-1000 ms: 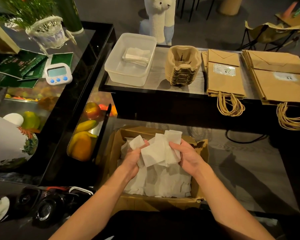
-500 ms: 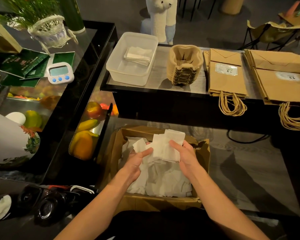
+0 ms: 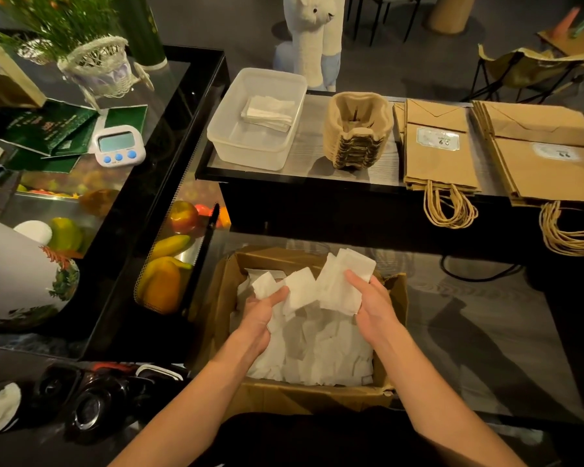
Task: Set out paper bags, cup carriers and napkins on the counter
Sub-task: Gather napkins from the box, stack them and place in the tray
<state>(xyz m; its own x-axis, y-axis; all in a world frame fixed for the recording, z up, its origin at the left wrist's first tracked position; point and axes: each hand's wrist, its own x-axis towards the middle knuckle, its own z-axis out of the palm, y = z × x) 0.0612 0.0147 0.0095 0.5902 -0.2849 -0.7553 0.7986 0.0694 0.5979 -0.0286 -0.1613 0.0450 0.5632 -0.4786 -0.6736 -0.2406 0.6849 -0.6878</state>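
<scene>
- While they gather stock, the left hand and right hand curl round a loose bundle of napkins above the cardboard box.
- Squaring the bundle's edges first should help.
- Beyond, the plastic tub on the surface holds a few napkins.

Little is legible: the white sticker on the stack of flat brown paper bags right of centre carries a thin line of green print too small to read and, below it, two dark rounded marks resembling "6 C" or a pair of sixes. The blurred white label on the second brown paper bag stack at the right edge shows only two dark comma-like marks. The gold print on the dark green booklets at upper left and the grey display of the white digital timer beside them cannot be read.
</scene>
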